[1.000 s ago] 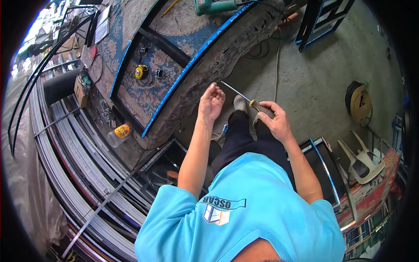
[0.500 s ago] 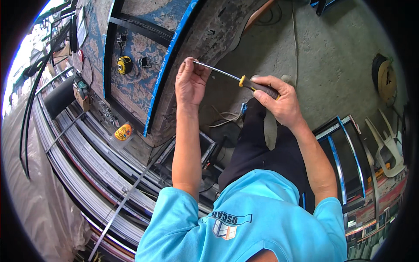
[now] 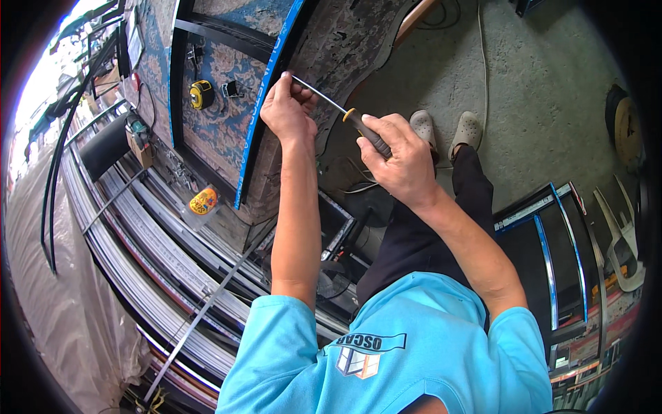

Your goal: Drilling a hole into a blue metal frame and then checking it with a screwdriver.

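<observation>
A screwdriver [image 3: 367, 133] with a dark, yellow-collared handle is gripped in my right hand [image 3: 403, 162]. Its steel shaft slants up and left to my left hand [image 3: 289, 114]. There the fingers are pinched together around the tip; whether a small part sits between them is hidden. My left fingertips are right by the edge of a black metal frame [image 3: 227, 33], whose side carries blue film. The frame lies on a worn, patterned work table [image 3: 355, 41]. Inside the frame are a yellow-and-black tape measure [image 3: 201, 94] and a small black bracket [image 3: 231, 89].
Long metal profiles [image 3: 152, 252] are stacked at the left, with an orange-labelled tub [image 3: 203, 201] near the table. A power tool [image 3: 136, 124] rests on a box beyond. At right stand a blue-edged frame [image 3: 545, 269] and a pale plastic chair [image 3: 624, 241]. A cable [image 3: 483, 62] crosses the floor.
Both hands have moved left and a little away from me with the screwdriver, bringing my left fingers up to the frame's edge. My shoes have come into view.
</observation>
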Demonstrator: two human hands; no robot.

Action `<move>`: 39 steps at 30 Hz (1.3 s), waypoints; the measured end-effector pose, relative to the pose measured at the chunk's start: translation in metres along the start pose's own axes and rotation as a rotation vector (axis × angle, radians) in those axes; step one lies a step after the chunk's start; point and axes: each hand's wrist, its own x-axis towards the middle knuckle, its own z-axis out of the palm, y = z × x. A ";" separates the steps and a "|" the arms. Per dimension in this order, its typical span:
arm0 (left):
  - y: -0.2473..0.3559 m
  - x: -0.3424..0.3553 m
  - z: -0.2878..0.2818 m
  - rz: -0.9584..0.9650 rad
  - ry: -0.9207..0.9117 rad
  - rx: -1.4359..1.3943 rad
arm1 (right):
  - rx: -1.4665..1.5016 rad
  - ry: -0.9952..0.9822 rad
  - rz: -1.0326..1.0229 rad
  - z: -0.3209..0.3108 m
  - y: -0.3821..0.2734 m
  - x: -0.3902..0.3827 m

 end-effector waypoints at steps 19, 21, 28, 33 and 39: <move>-0.011 0.013 0.006 0.181 0.086 0.167 | 0.050 0.038 0.001 0.013 0.019 0.001; -0.012 0.013 0.005 0.188 0.084 0.148 | 0.052 0.031 0.006 0.012 0.019 0.002; -0.010 0.014 0.007 0.168 0.083 0.154 | 0.054 0.026 0.016 0.013 0.016 0.004; -0.008 0.014 0.008 0.144 0.095 0.166 | 0.047 0.019 0.031 0.012 0.008 0.006; -0.005 0.012 0.009 0.118 0.118 0.084 | 0.030 0.016 0.036 0.012 0.000 0.011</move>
